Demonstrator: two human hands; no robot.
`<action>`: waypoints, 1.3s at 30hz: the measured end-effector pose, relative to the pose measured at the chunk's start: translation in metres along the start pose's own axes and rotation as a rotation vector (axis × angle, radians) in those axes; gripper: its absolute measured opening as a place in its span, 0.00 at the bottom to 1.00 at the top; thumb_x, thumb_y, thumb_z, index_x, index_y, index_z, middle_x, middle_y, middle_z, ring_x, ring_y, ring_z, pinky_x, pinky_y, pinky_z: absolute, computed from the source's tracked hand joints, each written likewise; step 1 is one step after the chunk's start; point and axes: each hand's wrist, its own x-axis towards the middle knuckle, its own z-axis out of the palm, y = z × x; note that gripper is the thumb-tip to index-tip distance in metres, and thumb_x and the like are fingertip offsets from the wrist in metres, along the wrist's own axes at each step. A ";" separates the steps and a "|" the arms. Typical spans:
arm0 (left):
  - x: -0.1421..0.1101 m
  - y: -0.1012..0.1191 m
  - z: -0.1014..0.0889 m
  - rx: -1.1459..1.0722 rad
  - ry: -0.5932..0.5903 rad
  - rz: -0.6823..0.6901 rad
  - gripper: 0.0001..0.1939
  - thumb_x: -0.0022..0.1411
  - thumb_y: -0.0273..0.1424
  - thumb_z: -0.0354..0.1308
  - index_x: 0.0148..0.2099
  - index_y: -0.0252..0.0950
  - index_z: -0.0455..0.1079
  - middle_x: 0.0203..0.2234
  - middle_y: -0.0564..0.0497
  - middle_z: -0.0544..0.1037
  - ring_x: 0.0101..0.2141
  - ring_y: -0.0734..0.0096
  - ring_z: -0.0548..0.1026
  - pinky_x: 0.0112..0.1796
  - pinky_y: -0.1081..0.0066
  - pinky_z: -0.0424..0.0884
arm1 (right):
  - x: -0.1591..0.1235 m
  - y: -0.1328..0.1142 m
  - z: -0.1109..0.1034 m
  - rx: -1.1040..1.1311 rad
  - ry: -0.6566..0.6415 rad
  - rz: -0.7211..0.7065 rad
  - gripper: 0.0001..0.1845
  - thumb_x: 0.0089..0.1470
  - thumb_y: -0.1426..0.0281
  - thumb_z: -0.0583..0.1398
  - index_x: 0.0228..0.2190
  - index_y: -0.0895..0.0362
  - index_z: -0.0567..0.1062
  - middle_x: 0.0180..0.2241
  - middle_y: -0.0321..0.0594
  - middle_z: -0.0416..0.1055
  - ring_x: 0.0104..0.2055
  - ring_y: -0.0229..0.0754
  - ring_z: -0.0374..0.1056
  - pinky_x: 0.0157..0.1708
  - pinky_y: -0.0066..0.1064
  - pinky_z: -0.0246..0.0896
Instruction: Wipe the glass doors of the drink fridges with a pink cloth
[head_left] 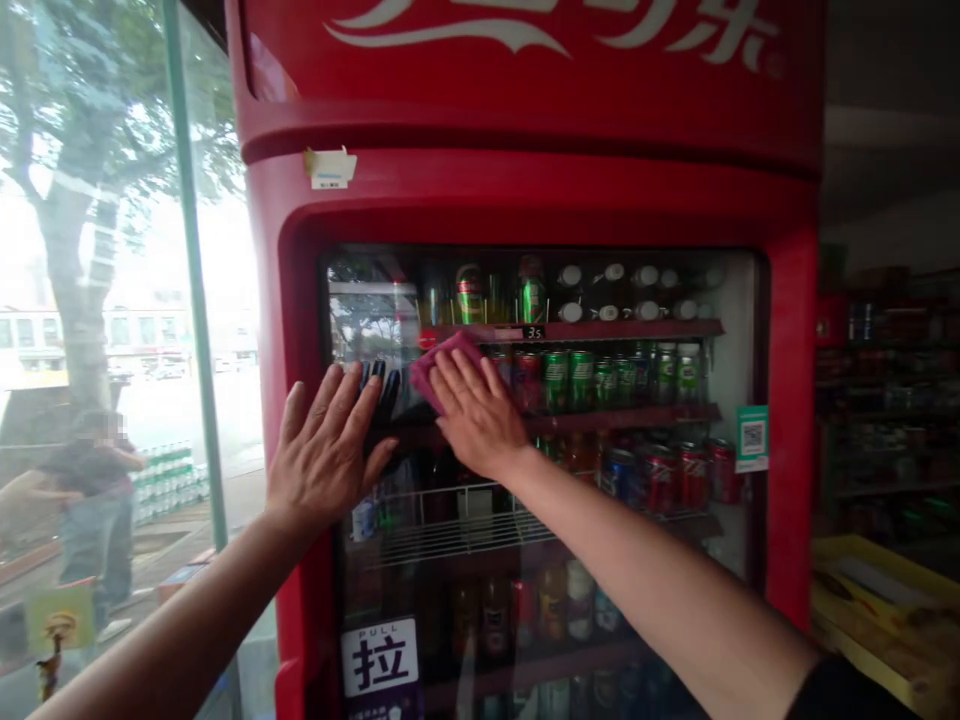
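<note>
In front of me stands a tall red drinks fridge [525,200] with a glass door [420,590]. My right hand [480,410] lies flat over a folded pinkish-purple cloth [457,347], pressing it to the glass near the upper shelves. The cloth's upper and left edges show past the fingers; the rest is hidden under them. My left hand [326,445] is spread at the left side of the door, its palm toward the frame and glass edge, with nothing in it. Behind the glass are cans [581,378] and bottles on several shelves.
A "PULL" sticker [379,657] is at the door's lower left, and a QR-code sticker [752,438] at the right. Left is a window pane with a tree [75,250] and a reflected person [94,500]. Stocked shelves [892,370] and a yellow box [877,600] stand to the right.
</note>
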 end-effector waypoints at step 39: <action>0.054 0.110 0.069 -0.189 -0.027 -0.031 0.47 0.73 0.48 0.59 0.84 0.54 0.38 0.83 0.47 0.42 0.80 0.38 0.42 0.77 0.32 0.42 | -0.115 0.172 -0.063 -0.138 -0.057 0.188 0.43 0.72 0.59 0.58 0.79 0.59 0.52 0.82 0.48 0.44 0.85 0.53 0.36 0.83 0.56 0.31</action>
